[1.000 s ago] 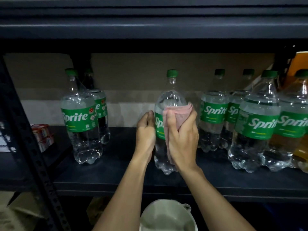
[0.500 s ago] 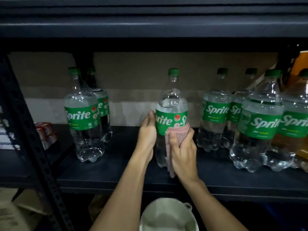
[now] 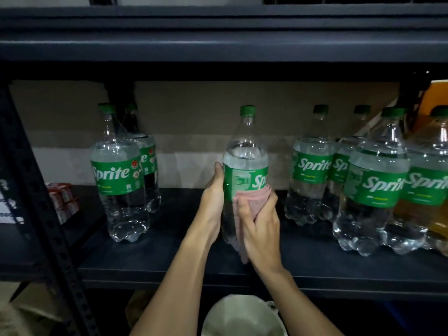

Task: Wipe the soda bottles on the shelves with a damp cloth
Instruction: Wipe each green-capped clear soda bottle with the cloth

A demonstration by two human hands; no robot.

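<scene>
A clear Sprite bottle [image 3: 245, 163] with a green cap and green label stands upright in the middle of the dark shelf [image 3: 169, 260]. My left hand [image 3: 213, 197] grips its left side at label height. My right hand [image 3: 260, 226] presses a pink cloth [image 3: 252, 198] against the bottle's lower front, just under the label. The cloth hangs down past my palm and hides the bottle's base. Two more Sprite bottles [image 3: 118, 175] stand at the left, and several Sprite bottles [image 3: 373, 187] crowd the right.
A white bucket [image 3: 240, 318] sits below the shelf edge between my forearms. Small red boxes [image 3: 63, 202] lie on the neighbouring shelf at far left, past a perforated upright post [image 3: 38, 195]. An orange-drink bottle [image 3: 436, 214] stands at far right. Another shelf [image 3: 218, 44] hangs close overhead.
My right hand and the cloth have slid down from the bottle's shoulder, across the label, to the lower body. The bottle has turned, so a different part of the label faces me.
</scene>
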